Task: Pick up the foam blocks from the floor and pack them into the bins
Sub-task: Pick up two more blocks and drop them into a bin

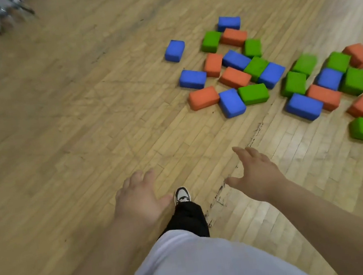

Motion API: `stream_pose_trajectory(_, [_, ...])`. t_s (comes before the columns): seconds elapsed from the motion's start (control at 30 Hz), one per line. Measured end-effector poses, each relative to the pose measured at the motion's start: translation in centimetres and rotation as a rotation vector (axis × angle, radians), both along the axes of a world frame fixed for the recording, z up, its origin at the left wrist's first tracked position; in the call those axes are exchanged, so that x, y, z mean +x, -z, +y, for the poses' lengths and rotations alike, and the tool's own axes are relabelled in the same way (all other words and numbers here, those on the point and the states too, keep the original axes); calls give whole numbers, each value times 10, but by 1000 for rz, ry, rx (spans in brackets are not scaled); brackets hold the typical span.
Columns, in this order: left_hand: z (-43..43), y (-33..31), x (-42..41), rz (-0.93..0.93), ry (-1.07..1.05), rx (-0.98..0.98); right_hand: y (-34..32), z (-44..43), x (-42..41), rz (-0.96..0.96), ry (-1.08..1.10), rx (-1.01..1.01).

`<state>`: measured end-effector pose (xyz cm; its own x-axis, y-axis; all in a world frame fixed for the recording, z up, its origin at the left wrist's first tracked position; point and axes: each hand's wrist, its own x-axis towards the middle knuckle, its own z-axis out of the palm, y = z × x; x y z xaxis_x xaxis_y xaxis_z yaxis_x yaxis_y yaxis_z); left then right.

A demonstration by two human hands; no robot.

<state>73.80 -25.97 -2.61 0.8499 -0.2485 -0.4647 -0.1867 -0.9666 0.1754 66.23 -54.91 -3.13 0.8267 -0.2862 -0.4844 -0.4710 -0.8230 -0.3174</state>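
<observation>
Where the soft rectangular foam blocks (235,77) lie: scattered flat on the pale wooden strip floor (80,119), ahead and to the right of the person, many touching or leaning on neighbours.
Blue foam blocks (193,79): eight.
Green foam blocks (253,94): nine, one of them blurred.
Orange foam blocks (203,98): seven.
Long axes: mixed, with no shared direction; the nearest orange one runs roughly left to right, the blue one touching it points away from the person, and the nearest green one, far right, runs diagonally.
Left hand (137,197): released, fingers loosely spread, palm down above the floor, grasping nothing.
Right hand (254,173): released, fingers spread towards the blocks, well apart from them.
Black-and-white shoe (181,195): on the floor between the hands.
</observation>
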Motion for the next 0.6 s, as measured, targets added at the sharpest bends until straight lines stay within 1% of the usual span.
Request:
stream_pose_trajectory(0.1, [-21, 1, 90, 10, 49, 0, -5, -22, 78, 10, 42, -30])
stream_pose_trajectory(0.23, [-57, -18, 200, 16, 183, 30, -18, -54, 165, -32, 162, -11])
stream_pose_trajectory(0.3, [-77, -27, 249, -15, 230, 41, -21, -72, 200, -31, 191, -16])
stream_pose_trajectory(0.4, [-109, -29, 316, -62, 256, 35, -17, -103, 254, -23, 216, -14])
stream_pose_trajectory(0.6, [-176, -1, 434, -24, 254, 70, 9, -173, 378, -21, 198, -20])
